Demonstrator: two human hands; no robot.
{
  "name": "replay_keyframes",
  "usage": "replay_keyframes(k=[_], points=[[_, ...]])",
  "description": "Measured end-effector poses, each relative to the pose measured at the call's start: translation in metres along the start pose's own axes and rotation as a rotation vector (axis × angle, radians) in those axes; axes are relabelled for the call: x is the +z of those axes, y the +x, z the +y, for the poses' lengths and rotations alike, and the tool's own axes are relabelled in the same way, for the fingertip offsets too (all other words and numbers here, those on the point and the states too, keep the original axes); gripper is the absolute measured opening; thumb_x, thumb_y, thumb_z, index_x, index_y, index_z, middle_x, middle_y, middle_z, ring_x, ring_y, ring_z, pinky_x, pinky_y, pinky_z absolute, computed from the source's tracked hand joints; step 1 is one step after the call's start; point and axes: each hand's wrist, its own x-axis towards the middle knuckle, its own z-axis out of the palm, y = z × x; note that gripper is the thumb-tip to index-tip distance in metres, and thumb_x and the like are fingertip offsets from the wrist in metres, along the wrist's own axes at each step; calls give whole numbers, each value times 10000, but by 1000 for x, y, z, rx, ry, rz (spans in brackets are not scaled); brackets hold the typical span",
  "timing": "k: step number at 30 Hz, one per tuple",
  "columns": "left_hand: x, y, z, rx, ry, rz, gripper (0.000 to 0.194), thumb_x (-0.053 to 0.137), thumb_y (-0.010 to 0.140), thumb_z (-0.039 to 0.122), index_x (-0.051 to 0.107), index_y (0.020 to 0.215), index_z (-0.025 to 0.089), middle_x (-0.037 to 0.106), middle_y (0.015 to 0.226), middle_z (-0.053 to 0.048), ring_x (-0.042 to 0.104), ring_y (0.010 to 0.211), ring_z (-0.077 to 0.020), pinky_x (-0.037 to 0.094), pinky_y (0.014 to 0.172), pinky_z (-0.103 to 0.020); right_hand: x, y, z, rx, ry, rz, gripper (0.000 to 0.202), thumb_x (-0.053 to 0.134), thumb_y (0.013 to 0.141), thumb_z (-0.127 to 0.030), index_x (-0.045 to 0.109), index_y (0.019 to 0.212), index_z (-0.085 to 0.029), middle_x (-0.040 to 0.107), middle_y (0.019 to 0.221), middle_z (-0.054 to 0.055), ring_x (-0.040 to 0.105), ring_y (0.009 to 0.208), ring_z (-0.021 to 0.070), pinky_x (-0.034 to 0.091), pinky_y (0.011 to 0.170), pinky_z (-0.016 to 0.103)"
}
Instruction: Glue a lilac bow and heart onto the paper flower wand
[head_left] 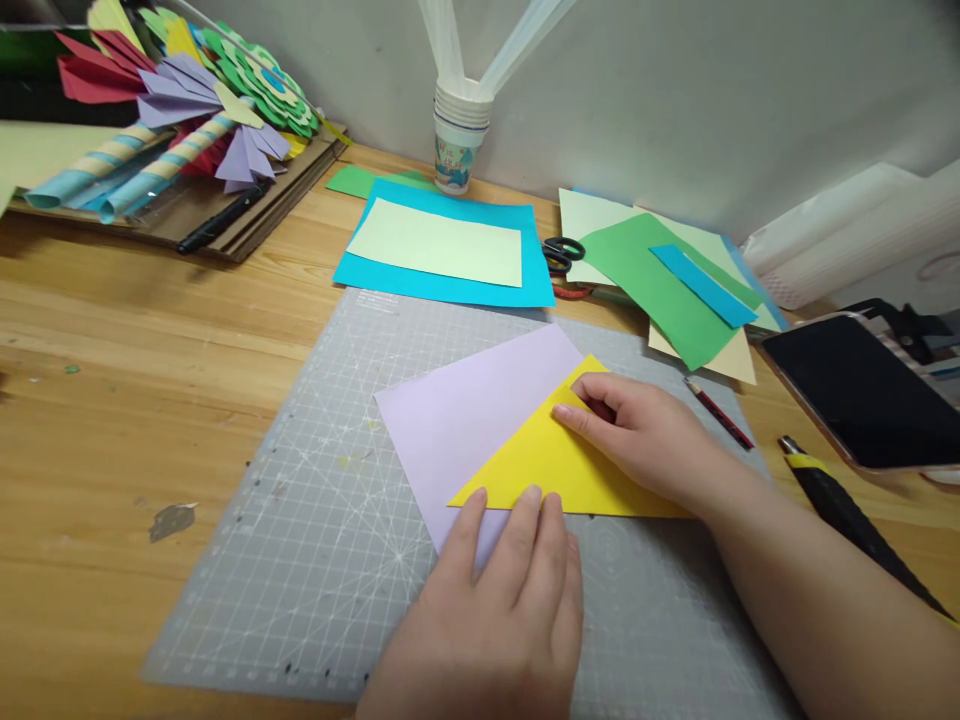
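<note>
A folded yellow sheet (555, 450) with a slanted upper edge lies over a light purple sheet (457, 410) on the grey cutting mat (300, 560). My left hand (510, 590) rests with fingers spread, its fingertips on the lower edge of the yellow paper and on the purple sheet. At the right, my right hand (637, 420) has its thumb and forefinger pinched on the upper slanted edge of the yellow paper. Part of the yellow paper is hidden under the right hand and wrist.
Behind the mat are blue paper (442, 293), pale paper (442, 243), scissors (561, 254) and cups (454, 150). Green paper (637, 265), a pencil (720, 414), a cutter (847, 520) and a phone (862, 390) lie right. Paper crafts (165, 170) sit on cardboard at left.
</note>
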Motion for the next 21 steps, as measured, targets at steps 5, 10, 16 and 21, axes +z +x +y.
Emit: replay_keyframes(k=[5, 10, 16, 21], points=[[2, 0, 0, -2, 6, 10, 328, 397, 902, 230, 608, 1137, 143, 632, 1208, -65, 571, 1099, -222, 407, 868, -414, -1, 0, 2, -27, 13, -3, 333, 423, 880, -457, 450, 658, -210, 519, 627, -20, 474, 593, 142, 264, 503, 258], [2, 0, 0, 3, -6, 3, 329, 399, 902, 229, 601, 1145, 137, 627, 1215, -81, 563, 1105, -234, 400, 873, -418, 1, 1, 0, 0, -4, 39, 331, 447, 862, -467, 481, 655, -212, 532, 608, -20, 464, 562, 139, 253, 489, 255], [2, 1, 0, 6, -2, 10, 330, 396, 901, 222, 605, 1140, 130, 631, 1207, -93, 559, 1107, -243, 392, 877, -425, 3, 1, -1, 14, -15, 58, 331, 465, 849, -473, 485, 648, -211, 524, 589, -26, 445, 528, 128, 244, 472, 253], [0, 1, -1, 14, -4, 7, 342, 383, 904, 221, 602, 1152, 135, 612, 1239, -74, 549, 1124, -226, 395, 888, -409, 2, 2, -1, 25, -24, 41, 327, 462, 849, -471, 481, 649, -213, 521, 591, -29, 442, 538, 130, 248, 477, 255]])
